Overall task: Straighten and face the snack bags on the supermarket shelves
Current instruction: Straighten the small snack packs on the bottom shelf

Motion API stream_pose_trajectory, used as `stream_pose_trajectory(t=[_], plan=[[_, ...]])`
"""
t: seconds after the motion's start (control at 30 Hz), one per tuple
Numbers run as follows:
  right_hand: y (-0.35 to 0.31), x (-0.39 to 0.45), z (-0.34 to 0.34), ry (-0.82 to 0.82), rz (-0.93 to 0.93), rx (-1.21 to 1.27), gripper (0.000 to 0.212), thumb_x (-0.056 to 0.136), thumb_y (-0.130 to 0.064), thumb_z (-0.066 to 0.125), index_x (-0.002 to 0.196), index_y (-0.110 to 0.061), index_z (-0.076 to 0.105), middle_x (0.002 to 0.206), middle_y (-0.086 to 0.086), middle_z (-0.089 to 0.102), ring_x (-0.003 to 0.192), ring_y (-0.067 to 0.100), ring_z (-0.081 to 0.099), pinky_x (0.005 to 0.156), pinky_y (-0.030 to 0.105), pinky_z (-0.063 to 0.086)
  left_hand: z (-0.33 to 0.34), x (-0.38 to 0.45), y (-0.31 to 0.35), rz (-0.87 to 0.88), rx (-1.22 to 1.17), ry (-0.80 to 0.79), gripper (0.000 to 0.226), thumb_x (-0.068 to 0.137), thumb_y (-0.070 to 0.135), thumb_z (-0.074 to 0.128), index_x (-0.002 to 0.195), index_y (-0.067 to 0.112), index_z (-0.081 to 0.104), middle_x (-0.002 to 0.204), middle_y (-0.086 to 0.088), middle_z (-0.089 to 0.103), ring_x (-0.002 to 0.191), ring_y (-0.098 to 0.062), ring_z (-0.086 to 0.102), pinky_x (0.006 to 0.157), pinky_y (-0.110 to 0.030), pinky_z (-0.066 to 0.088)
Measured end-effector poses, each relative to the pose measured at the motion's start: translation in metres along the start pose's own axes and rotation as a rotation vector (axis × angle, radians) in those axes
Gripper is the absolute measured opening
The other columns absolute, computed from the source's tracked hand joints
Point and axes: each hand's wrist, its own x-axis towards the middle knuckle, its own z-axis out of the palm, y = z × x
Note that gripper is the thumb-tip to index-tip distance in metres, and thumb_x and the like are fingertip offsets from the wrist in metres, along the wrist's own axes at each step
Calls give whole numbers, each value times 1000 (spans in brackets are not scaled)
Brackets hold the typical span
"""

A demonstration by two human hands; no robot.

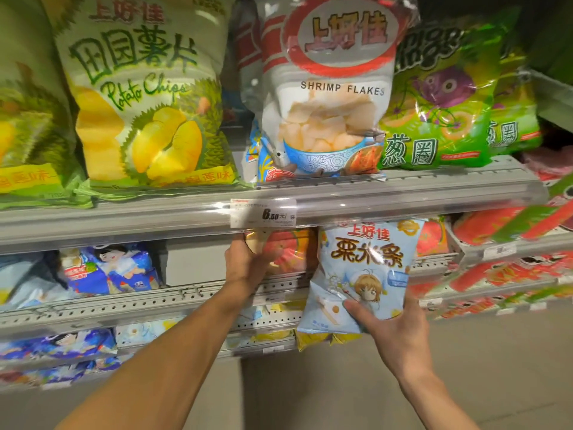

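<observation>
Shelves partly faced — work goes on one tier down.
Durian chip bag (pixel 145 97), shrimp flakes bag (pixel 328 88) and green onion-ring bag (pixel 440 97) stand upright, labels forward; below, the right hand (pixel 393 330) grips a pale blue snack bag (pixel 362 274) off the shelf, while the left hand (pixel 248 262) holds an orange bag (pixel 285 249) — both apparently not yet placed.

Right ahead of me a grey shelf rail (pixel 403 193) runs across, fronted by a clear plastic strip. A white price tag (pixel 263 213) sits in that strip, printed with 6.50. Below it I see a perforated grey metal shelf edge (pixel 124 305) with rows of small holes. Further right, smaller white labels (pixel 499 252) are clipped to another rail. Under the lowest shelf, pale grey-beige floor (pixel 341 392) spreads out.
</observation>
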Motion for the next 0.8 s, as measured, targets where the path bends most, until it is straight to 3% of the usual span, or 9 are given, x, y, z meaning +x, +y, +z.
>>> stream_pose_trajectory(t=[0.07, 0.13, 0.2, 0.27, 0.37, 0.4, 0.5, 0.73, 0.8], plan=[[-6, -6, 8, -26, -5, -14, 52, 61, -36, 95, 104, -26, 68, 87, -23, 76, 80, -3, 73, 71, 21, 56, -5, -2, 2, -54, -94, -86, 52, 59, 12, 89, 106, 1, 68, 88, -12, 75, 76, -26, 71, 71, -46, 61], [-12, -13, 17, -48, 4, -5, 52, 61, -37, 95, 104, -28, 67, 88, -21, 77, 83, 0, 74, 77, 28, 56, -13, -1, -4, 4, 23, -98, 68, 59, 25, 91, 116, 12, 57, 99, -2, 68, 86, -21, 63, 81, -36, 54], [-17, -21, 27, -75, 4, 9, 52, 63, -34, 95, 106, -29, 67, 90, -21, 77, 85, 0, 74, 75, 26, 58, -25, -5, -11, 82, 150, -94, 47, 76, 20, 85, 111, 24, 54, 89, 11, 63, 81, -7, 59, 74, -21, 50], [-24, -28, 41, -93, 12, 33, 53, 64, -30, 95, 109, -25, 67, 90, -20, 78, 84, 0, 75, 67, 15, 57, -37, -8, -24, 217, 297, -51, 17, 91, -2, 64, 100, 11, 59, 78, 5, 64, 80, -15, 59, 65, -20, 55], [-33, -40, 69, -108, 13, 37, 52, 66, -24, 94, 110, -23, 67, 92, -21, 77, 85, 0, 75, 65, 12, 56, -77, -19, -44, 346, 446, -2, 20, 92, 3, 65, 107, 16, 61, 96, 11, 60, 91, -3, 54, 78, -10, 45], [-38, -45, 81, -113, 5, 30, 51, 66, -24, 94, 109, -24, 67, 92, -23, 77, 85, -1, 74, 67, 12, 57, -93, -27, -51, 360, 463, 26, 15, 95, 8, 62, 106, 18, 60, 100, 10, 60, 93, 0, 56, 83, -13, 44], [-54, -60, 120, -122, -41, 2, 50, 67, -28, 94, 107, -29, 65, 90, -32, 73, 84, -10, 70, 67, 8, 53, -146, -48, -75, 482, 570, 50, 14, 93, 12, 65, 107, 14, 63, 109, -4, 64, 103, -19, 61, 89, -35, 50], [-97, -63, 202, -196, -133, 36, 49, 73, -25, 92, 111, -33, 62, 98, -28, 73, 95, -13, 67, 76, 1, 46, -253, -56, -95, 392, 1124, 69, 55, 80, 22, 76, 129, 3, 59, 126, -18, 53, 113, -38, 52, 101, -49, 45], [-106, -51, 217, -156, -159, -9, 48, 72, -30, 92, 107, -32, 60, 97, -20, 73, 94, -10, 66, 81, 6, 47, -265, -53, -97, 421, 1195, 24, 63, 82, 24, 73, 138, 3, 53, 129, -18, 52, 118, -38, 50, 105, -48, 43]])
